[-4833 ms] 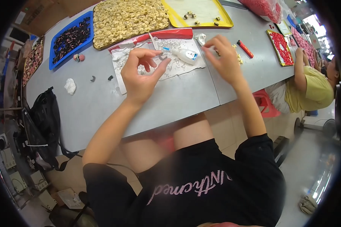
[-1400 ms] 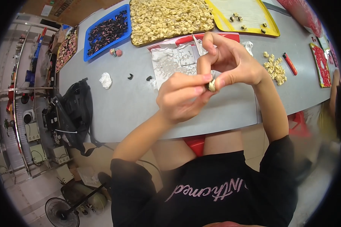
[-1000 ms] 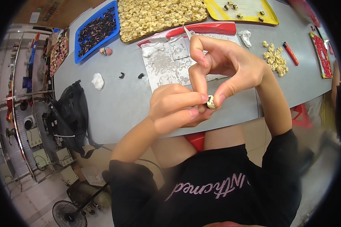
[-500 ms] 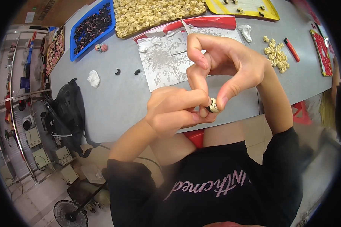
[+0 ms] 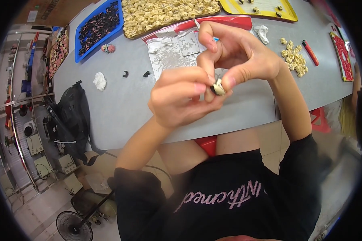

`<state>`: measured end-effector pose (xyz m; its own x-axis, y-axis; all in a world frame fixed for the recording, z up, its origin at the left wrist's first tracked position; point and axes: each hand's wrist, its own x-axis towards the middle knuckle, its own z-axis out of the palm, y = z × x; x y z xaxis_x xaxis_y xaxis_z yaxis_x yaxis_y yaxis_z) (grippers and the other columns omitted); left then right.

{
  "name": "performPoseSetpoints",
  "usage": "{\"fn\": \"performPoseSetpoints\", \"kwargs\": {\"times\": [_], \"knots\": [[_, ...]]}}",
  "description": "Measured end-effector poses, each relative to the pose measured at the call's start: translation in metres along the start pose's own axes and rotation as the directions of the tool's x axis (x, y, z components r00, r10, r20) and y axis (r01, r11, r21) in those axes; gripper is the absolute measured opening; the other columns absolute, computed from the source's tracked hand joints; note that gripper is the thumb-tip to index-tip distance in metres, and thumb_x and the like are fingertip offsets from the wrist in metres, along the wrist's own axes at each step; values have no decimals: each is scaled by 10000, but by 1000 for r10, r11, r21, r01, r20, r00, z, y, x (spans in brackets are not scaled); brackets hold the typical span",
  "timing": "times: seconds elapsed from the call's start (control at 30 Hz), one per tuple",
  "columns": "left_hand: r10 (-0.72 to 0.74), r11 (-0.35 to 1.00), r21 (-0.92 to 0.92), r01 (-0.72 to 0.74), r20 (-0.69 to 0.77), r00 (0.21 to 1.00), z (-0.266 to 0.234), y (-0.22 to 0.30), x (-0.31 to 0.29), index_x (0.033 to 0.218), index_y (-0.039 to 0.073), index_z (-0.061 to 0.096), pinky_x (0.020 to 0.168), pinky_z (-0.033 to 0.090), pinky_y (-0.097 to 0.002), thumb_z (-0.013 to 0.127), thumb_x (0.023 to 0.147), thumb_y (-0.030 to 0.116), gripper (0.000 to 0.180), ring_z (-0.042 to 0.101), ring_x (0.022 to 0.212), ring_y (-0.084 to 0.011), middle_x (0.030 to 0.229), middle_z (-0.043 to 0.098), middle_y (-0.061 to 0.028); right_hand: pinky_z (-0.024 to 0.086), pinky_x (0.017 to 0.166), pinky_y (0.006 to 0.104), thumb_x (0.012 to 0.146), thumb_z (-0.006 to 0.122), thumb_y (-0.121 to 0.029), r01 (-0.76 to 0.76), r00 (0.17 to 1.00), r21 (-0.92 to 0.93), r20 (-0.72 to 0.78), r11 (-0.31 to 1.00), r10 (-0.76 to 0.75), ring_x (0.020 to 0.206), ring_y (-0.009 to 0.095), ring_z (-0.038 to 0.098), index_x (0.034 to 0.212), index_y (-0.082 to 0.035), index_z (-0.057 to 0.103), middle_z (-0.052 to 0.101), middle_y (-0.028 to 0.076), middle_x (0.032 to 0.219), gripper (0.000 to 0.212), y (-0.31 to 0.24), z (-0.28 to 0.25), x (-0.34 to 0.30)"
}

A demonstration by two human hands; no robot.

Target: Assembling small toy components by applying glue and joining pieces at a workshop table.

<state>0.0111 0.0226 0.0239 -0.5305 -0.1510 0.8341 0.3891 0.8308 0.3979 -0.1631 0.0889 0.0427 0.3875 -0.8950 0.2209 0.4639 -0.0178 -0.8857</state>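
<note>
A small cream-coloured piece (image 5: 218, 87) is pinched between the fingertips of both hands, raised close to the camera above the grey table (image 5: 120, 108). My left hand (image 5: 181, 98) grips it from the left with curled fingers. My right hand (image 5: 239, 56) holds it from the right with thumb and forefinger, the other fingers arched upward. A silvery foil sheet (image 5: 169, 56) lies on the table behind the hands. A loose heap of cream pieces (image 5: 293, 60) lies to the right.
A blue tray (image 5: 98, 28) of dark pieces, a tray (image 5: 165, 14) of cream pieces and a yellow tray (image 5: 265, 8) line the far edge. A red marker (image 5: 309, 52), white putty lumps (image 5: 99, 80), a black bag (image 5: 72, 120) hanging at the table's left, a floor fan (image 5: 72, 227).
The hands reached for items on the table earlier, then came together and lifted the small cream piece toward the camera. Over the last second they stay joined on it, drifting slightly lower.
</note>
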Motion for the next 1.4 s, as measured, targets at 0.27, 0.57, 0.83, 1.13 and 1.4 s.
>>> {"fn": "performPoseSetpoints", "kwargs": {"times": [0.27, 0.57, 0.83, 1.13, 1.4], "knots": [[-155, 960, -263, 93, -226, 962, 13, -21, -1, 1073, 37, 386, 473, 419, -178, 740, 698, -81, 529, 485, 582, -66, 999, 510, -127, 480, 732, 270, 806, 677, -123, 27, 972, -63, -233, 998, -41, 838, 178, 635, 1046, -52, 415, 625, 91, 893, 362, 7, -3, 5], [-796, 171, -805, 568, 227, 561, 0, -20, 10, 1178, 69, 355, 497, 349, -193, 672, 847, 117, 461, 448, 610, -50, 956, 520, -70, 401, 921, 329, 840, 664, -150, 185, 868, -653, -241, 734, -434, 1093, 194, 493, 1155, -13, 554, 521, 129, 1211, 361, -17, 6, 2], [-695, -113, -819, 562, 470, 545, -3, -29, 6, 1025, 114, 433, 517, 317, -213, 656, 867, 227, 296, 375, 589, -57, 777, 482, 11, 394, 919, 351, 781, 720, -177, 748, 421, -660, 550, -67, -722, 1078, 227, 493, 1024, -75, 668, 540, 128, 1180, 269, 22, -56, 41], [-741, -100, -793, 602, 463, 487, -3, -27, 10, 969, 103, 475, 547, 338, -218, 615, 815, 213, 236, 383, 631, -63, 771, 453, 23, 408, 848, 318, 789, 696, -122, 721, 339, -657, 613, -221, -714, 978, 232, 536, 944, -32, 638, 588, 113, 1043, 188, 27, -59, 45], [-726, -118, -798, 591, 475, 497, -2, -30, 5, 1160, 55, 469, 557, 354, -217, 593, 802, 223, 415, 396, 666, -55, 830, 453, 18, 455, 806, 314, 840, 593, -84, 215, 856, -937, 44, 277, -515, 923, 231, 582, 932, -12, 574, 615, 104, 989, 118, 16, -5, 14]]}}
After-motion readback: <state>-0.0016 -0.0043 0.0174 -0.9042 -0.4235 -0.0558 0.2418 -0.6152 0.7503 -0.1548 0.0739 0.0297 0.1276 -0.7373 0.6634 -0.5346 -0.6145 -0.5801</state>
